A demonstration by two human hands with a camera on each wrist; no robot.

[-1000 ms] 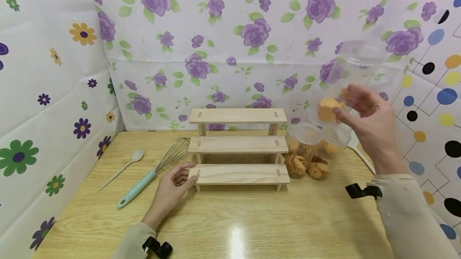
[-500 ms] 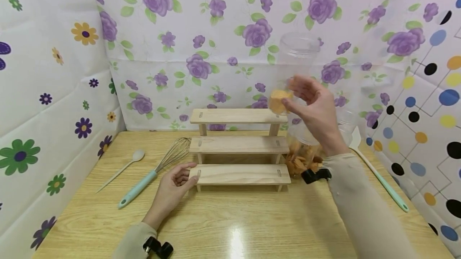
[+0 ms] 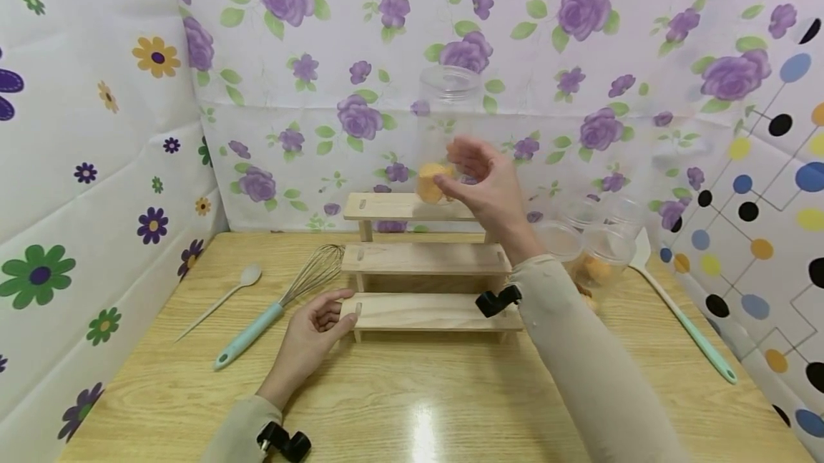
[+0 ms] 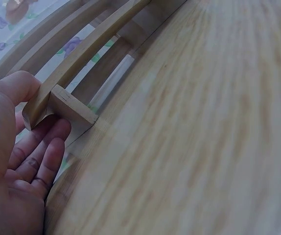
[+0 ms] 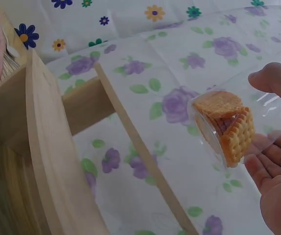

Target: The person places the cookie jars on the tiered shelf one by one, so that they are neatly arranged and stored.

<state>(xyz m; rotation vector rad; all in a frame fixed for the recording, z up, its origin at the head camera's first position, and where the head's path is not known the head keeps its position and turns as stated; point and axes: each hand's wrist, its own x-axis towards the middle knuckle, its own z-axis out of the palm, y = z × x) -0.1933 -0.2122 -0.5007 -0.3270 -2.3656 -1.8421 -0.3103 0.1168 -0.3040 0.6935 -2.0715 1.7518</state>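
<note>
One clear jar [image 3: 445, 123], biscuits [image 3: 433, 184] at its base, grasped in right hand [image 3: 487, 187], aloft near the top tier of a wooden stand [image 3: 425, 258]; left hand [image 3: 313, 327] pinching the lowest tier's left end

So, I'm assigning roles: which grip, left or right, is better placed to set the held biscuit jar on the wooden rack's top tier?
Right, probably: the right grip holds the clear biscuit jar near the top tier. The left grip holds the bottom tier's left end.
</note>
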